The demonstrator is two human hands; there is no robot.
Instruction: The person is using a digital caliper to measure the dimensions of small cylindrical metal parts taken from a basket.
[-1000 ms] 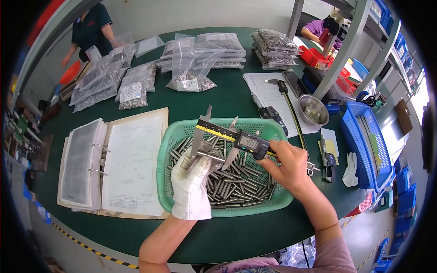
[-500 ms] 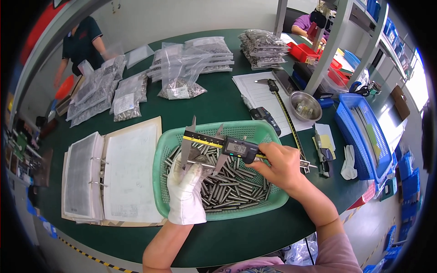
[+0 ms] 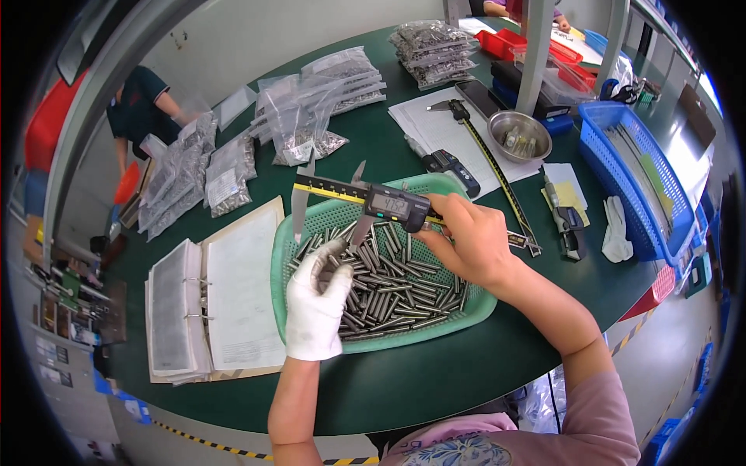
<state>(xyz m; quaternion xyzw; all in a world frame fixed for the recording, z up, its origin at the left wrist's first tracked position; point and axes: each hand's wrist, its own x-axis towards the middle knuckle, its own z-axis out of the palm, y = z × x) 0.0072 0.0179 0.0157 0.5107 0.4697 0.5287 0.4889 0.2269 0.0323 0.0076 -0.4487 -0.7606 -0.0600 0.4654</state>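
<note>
My right hand (image 3: pixel 478 237), bare, grips a digital caliper (image 3: pixel 395 206) by its slider end and holds it level above a green plastic basket (image 3: pixel 486 311). The caliper's jaws stand apart, and I see no part between them. Many short metal pins (image 3: pixel 392 299) lie loose in the basket. My left hand (image 3: pixel 315 318) wears a white glove with smudged fingertips. It hovers over the basket's left side, just below the jaws, thumb and fingers bent but apart. No pin shows in it.
An open ring binder (image 3: pixel 245 311) lies left of the basket. Bags of metal parts (image 3: pixel 342 74) are stacked behind. Another caliper (image 3: pixel 493 167), a micrometer (image 3: pixel 563 217), a steel bowl (image 3: pixel 521 136), a white glove (image 3: pixel 616 229) and a blue basket (image 3: pixel 625 179) sit right. A person (image 3: pixel 144 109) stands far left.
The pin that my left hand held at the caliper's jaws is no longer seen there. My left hand has come away from the jaws, its fingers parting. The view has shifted slightly.
</note>
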